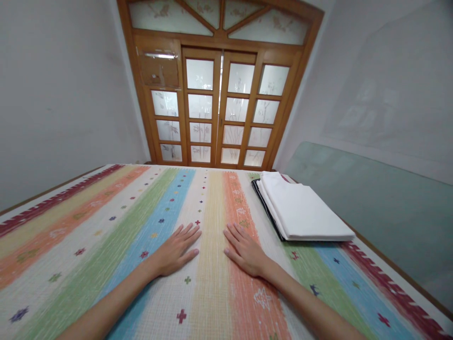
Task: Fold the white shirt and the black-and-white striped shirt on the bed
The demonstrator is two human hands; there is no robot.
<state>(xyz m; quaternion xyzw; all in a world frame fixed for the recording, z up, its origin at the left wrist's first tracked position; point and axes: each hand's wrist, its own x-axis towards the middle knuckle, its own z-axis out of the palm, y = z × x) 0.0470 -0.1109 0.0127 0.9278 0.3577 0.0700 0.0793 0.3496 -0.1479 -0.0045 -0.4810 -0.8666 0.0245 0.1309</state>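
at the far left, beyond a plain pale grey wall [53, 94], a broad cloth with woven-looking stripes of maroon, yellow, orange, green, blue and white [210, 212] begins and runs across the whole surface, lying flat and almost free of creases, so the spreading of it looks done. the person's left hand [179, 250] rests on it, palm down, fingers loosely spread over the blue and white stripes, gripping nothing. behind, past the cloth's far edge, stand brown wooden doors with frosted, patterned panes [200, 91]. the right hand [246, 250] mirrors the left, palm down and open on the orange stripe, also without a grip, with a yellow stripe bare between the two. farther right, near the cloth's right edge and apart from both hands, a neat white folded stack, probably fabric [307, 212], sits over a thin black-edged layer [267, 208]; what that layer is, the view hardly tells. the stack is untouched, so any handling of it seems left undone. a pale green smooth panel [371, 198] closes off the far right.
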